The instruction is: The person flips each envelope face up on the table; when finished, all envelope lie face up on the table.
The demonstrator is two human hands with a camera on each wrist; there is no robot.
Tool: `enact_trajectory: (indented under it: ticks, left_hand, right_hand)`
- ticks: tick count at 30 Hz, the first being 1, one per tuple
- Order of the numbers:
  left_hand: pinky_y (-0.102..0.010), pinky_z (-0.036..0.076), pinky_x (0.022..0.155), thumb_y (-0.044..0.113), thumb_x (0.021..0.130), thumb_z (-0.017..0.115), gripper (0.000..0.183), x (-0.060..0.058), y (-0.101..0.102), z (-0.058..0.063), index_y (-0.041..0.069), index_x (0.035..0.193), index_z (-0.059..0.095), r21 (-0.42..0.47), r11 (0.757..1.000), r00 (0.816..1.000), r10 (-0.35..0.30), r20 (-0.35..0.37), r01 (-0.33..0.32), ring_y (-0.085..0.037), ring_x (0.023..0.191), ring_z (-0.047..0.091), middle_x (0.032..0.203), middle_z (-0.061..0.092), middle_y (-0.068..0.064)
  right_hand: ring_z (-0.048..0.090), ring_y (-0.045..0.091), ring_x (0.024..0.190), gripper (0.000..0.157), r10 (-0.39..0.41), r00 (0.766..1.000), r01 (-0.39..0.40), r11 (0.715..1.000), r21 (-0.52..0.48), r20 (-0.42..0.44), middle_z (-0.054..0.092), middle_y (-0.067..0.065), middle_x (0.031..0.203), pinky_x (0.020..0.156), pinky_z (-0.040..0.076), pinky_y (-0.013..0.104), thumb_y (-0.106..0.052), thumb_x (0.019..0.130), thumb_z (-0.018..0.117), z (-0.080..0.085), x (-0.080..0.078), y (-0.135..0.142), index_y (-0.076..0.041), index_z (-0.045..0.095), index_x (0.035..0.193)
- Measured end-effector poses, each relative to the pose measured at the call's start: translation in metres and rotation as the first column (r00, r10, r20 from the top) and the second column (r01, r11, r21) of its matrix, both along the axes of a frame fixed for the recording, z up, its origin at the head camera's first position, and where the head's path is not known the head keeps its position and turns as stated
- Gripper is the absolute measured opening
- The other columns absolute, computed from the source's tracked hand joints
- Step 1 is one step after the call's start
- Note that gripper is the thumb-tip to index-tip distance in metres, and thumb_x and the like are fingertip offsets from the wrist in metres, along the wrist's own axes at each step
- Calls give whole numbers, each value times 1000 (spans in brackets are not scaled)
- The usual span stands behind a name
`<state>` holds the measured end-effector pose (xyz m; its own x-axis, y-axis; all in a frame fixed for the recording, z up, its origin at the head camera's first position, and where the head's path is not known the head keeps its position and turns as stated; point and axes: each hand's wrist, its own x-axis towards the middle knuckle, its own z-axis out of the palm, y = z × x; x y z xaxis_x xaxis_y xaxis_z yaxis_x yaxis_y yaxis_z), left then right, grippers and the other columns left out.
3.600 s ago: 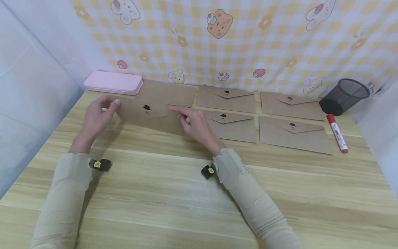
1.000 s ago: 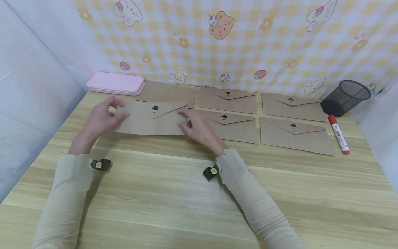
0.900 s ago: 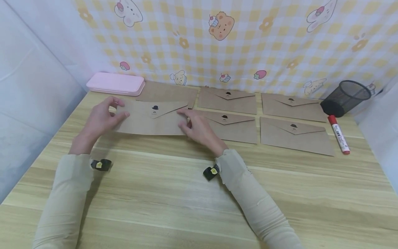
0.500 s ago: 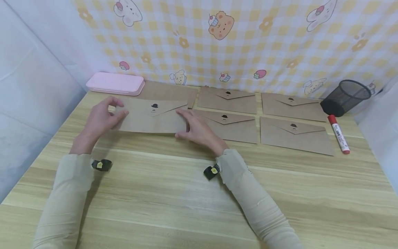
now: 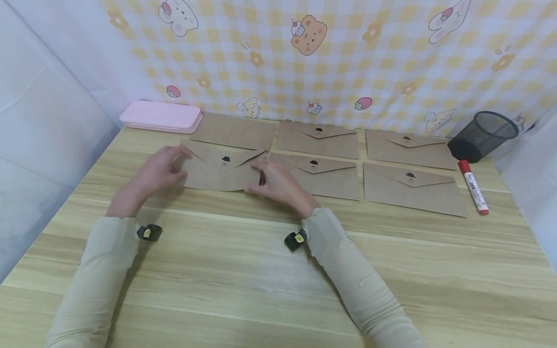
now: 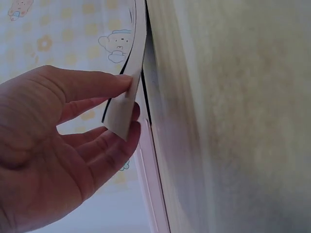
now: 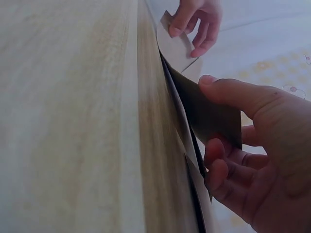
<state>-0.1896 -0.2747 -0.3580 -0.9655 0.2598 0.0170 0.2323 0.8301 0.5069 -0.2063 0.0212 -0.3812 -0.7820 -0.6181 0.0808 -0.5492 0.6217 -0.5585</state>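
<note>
A brown kraft envelope [image 5: 217,176] with a printed hat and moustache lies at the left end of the front row. Its flap stands slightly raised, and the sheet bows a little. My left hand [image 5: 158,171] holds the left end; in the left wrist view its thumb [image 6: 114,86] lies on one face of the envelope [image 6: 121,109], fingers behind. At the right end is my right hand [image 5: 283,181], gripping the bent end [image 7: 214,116] between thumb [image 7: 228,90] and fingers in the right wrist view. The right hand partly covers that end in the head view.
Behind lies a plain-faced brown envelope [image 5: 235,131] beside a pink case [image 5: 161,116]. Several hat-printed envelopes, such as the front right one [image 5: 413,195], lie in two rows. A red-capped marker [image 5: 474,187] and a black mesh cup [image 5: 483,135] are at the right.
My left hand has moved right and slightly down with the envelope's left end. The envelope has shifted right and its flap has lifted. My right hand has barely moved.
</note>
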Motion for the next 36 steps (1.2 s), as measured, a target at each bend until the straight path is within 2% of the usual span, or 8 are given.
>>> enact_trajectory:
  ticks: [5, 8, 11, 16, 20, 27, 32, 36]
  left_hand:
    - [-58, 27, 98, -7, 76, 64, 43, -1, 1, -1, -8, 117, 50, -19, 999, 1000, -27, 11, 27, -47, 117, 38, 120, 47, -31]
    - [-57, 28, 98, -6, 77, 65, 43, -2, 1, -1, -8, 117, 50, -32, 999, 1000, -12, 13, 12, -47, 117, 37, 121, 47, -32]
    - [-57, 29, 98, -6, 77, 65, 42, -3, 2, -2, -9, 116, 50, -31, 999, 1000, -18, 12, 19, -47, 117, 38, 122, 47, -32]
    - [-57, 33, 94, -7, 78, 63, 36, -2, 2, -4, -10, 112, 51, -39, 994, 995, -101, -1, 101, -46, 108, 43, 118, 47, -33]
    - [-58, 29, 98, -4, 79, 65, 36, -2, 1, -6, -10, 112, 52, -60, 988, 990, -138, 31, 139, -48, 114, 40, 122, 45, -35]
    - [-56, 26, 101, 2, 83, 65, 38, -2, 7, -4, -11, 116, 51, -82, 986, 984, -139, 108, 148, -46, 118, 40, 122, 49, -32]
    - [-55, 28, 101, 2, 83, 65, 38, -1, 8, -4, -11, 115, 51, -97, 984, 984, -138, 113, 149, -46, 117, 41, 121, 50, -31]
    - [-55, 27, 101, 4, 83, 66, 41, 0, 9, -6, -10, 118, 51, -75, 984, 983, -156, 98, 164, -44, 118, 41, 122, 50, -29]
  right_hand:
    - [44, 13, 65, 60, -3, 999, 3, 1000, -1, 46, 60, 6, 83, 59, 39, 24, -37, 80, 73, -2, 0, 0, -1, 56, 125]
    - [43, 11, 59, 56, -10, 997, 10, 1000, -9, 73, 54, 3, 71, 53, 37, 23, -36, 79, 73, -3, 0, 1, -1, 59, 121]
    - [46, 11, 61, 55, -18, 996, 19, 1000, -6, 88, 55, 1, 72, 55, 39, 22, -36, 79, 74, -4, 1, 2, -2, 60, 120]
    - [50, 12, 69, 57, -30, 995, 28, 999, 27, 98, 57, 2, 81, 64, 42, 22, -36, 80, 73, -4, 1, 2, -1, 58, 122]
    - [50, 13, 73, 56, -30, 996, 25, 998, 56, 78, 59, 2, 86, 67, 42, 23, -37, 80, 73, -5, 1, 2, -2, 58, 121]
    - [50, 14, 76, 58, -48, 998, 43, 994, 99, 49, 61, 3, 95, 70, 43, 24, -40, 79, 72, -4, 2, 0, -4, 58, 122]
    - [49, 13, 77, 56, -56, 998, 51, 992, 112, 41, 61, 3, 100, 69, 42, 24, -41, 81, 71, -5, 2, -1, -5, 59, 122]
    - [48, 14, 71, 53, -58, 998, 53, 991, 122, 37, 60, 2, 88, 63, 40, 24, -41, 82, 69, -5, 2, -1, -6, 60, 122]
